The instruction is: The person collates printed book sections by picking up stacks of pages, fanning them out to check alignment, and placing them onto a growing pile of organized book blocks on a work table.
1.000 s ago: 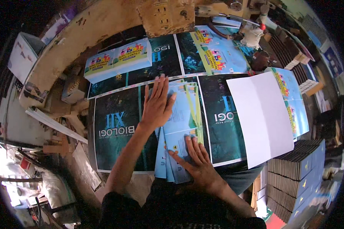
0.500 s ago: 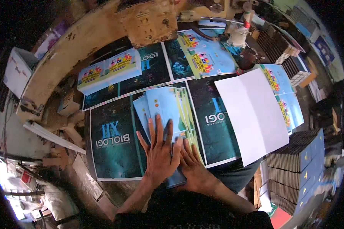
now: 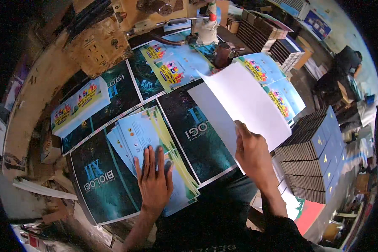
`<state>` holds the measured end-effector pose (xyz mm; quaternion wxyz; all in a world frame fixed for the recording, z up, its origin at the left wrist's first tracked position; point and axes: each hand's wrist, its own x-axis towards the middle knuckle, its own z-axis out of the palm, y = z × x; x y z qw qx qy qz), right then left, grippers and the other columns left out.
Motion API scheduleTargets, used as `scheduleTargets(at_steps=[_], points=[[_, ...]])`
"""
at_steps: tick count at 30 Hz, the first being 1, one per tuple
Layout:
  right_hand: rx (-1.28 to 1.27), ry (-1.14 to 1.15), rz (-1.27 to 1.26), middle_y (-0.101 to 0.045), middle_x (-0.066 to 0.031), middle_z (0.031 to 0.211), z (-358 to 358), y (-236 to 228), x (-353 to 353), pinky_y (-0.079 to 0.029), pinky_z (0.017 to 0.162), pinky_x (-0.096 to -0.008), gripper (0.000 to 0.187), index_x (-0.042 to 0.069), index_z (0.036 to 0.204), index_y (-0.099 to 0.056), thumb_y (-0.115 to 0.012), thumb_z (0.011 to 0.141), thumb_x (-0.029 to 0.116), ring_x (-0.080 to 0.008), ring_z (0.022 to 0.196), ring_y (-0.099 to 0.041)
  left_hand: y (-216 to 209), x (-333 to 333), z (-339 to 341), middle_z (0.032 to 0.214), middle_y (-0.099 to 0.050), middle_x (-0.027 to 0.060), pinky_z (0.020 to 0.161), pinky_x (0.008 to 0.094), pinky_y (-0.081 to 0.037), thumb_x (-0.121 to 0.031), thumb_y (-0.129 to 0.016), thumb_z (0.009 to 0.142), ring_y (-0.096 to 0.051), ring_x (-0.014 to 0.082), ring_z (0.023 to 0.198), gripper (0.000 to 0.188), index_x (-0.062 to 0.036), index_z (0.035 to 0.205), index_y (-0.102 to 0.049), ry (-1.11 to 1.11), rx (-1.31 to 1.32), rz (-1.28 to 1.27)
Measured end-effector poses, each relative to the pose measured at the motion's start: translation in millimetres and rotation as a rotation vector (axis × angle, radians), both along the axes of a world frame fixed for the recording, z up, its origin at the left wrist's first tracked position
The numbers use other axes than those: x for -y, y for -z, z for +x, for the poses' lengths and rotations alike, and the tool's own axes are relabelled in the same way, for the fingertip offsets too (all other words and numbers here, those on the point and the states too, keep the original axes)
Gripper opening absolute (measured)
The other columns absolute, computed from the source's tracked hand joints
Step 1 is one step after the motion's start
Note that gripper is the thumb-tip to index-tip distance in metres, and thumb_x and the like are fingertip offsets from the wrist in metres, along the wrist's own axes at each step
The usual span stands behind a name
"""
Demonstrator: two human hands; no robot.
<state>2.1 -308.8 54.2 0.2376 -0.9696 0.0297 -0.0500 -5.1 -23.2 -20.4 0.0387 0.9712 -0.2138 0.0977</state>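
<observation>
My left hand (image 3: 154, 187) lies flat, fingers stretched out, on a fanned pile of light-blue and green printed sheets (image 3: 140, 130). At the right, my right hand (image 3: 256, 157) pinches the near left edge of a white sheet (image 3: 250, 103). That sheet is partly lifted and its far left corner curls up. Another pale sheet (image 3: 206, 98) shows beneath it. Under everything, large dark-teal printed sheets (image 3: 109, 195) cover the work surface.
A stack of yellow and light-blue covers (image 3: 82, 107) sits at the left, and similar printed covers (image 3: 176, 69) lie at the back. Old machinery (image 3: 96, 48) stands beyond. On the right rise stacks of dark-blue books (image 3: 311, 155). Another person (image 3: 342, 77) is in the far right background.
My right hand has left the printed pile and moved right to grip the white sheet, now lifted at its left edge. My left hand stays on the pile. The whole view has swung right.
</observation>
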Motion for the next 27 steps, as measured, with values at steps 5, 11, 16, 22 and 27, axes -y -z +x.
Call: scheduleTargets(at_steps=[5, 11, 16, 22, 27], points=[[0.083, -0.310, 0.710, -0.068, -0.0200, 0.095, -13, -16, -62, -0.045, 0.059, -0.0331, 0.041, -0.002, 0.135, -0.054, -0.053, 0.094, -0.005, -0.0195, 0.067, -0.063, -44, 6, 9, 0.162, -0.018, 0.0355, 0.122, 0.0612, -0.015, -0.033, -0.051, 0.105, -0.017, 0.0517, 0.152, 0.076, 0.0052, 0.160, -0.016, 0.036, -0.140, -0.709], [0.276, -0.120, 0.274, -0.062, -0.0293, 0.125, -6, 45, -72, -0.052, 0.098, -0.0502, 0.062, -0.004, 0.140, -0.048, -0.074, 0.092, 0.026, -0.0454, 0.112, -0.064, -21, 1, 16, 0.166, -0.013, 0.0310, 0.123, 0.0622, -0.008, -0.033, -0.043, 0.106, -0.008, 0.0475, 0.155, 0.070, 0.0068, 0.159, -0.021, -0.090, -0.115, -0.128], [0.167, 0.011, -0.234, -0.051, -0.0352, 0.140, 7, 45, 9, -0.048, 0.103, -0.0511, 0.073, -0.006, 0.141, -0.045, -0.079, 0.087, 0.031, -0.0500, 0.126, -0.055, -3, 0, 11, 0.165, -0.023, 0.0243, 0.121, 0.0673, 0.002, -0.025, -0.048, 0.103, -0.013, 0.0366, 0.157, 0.063, 0.0084, 0.155, -0.032, -0.064, -0.054, 0.017], [-0.086, 0.015, 0.013, -0.072, -0.0226, 0.095, 6, 14, 5, -0.054, 0.081, -0.0550, 0.046, 0.004, 0.133, -0.056, -0.070, 0.094, 0.023, -0.0475, 0.089, -0.067, 0, -7, 3, 0.166, -0.026, 0.0186, 0.121, 0.0679, 0.002, -0.026, -0.053, 0.100, -0.016, 0.0332, 0.157, 0.064, -0.0014, 0.156, -0.036, 0.007, -0.031, 0.082], [0.036, -0.017, 0.061, -0.074, -0.0179, 0.091, 4, 17, 3, -0.055, 0.072, -0.0416, 0.031, -0.002, 0.114, -0.065, -0.075, 0.087, 0.010, -0.0391, 0.085, -0.073, -19, -5, 0, 0.162, -0.023, 0.0313, 0.121, 0.0657, 0.000, -0.070, -0.055, 0.091, -0.013, 0.0407, 0.156, 0.101, 0.0045, 0.156, -0.033, -0.022, -0.138, -0.226]])
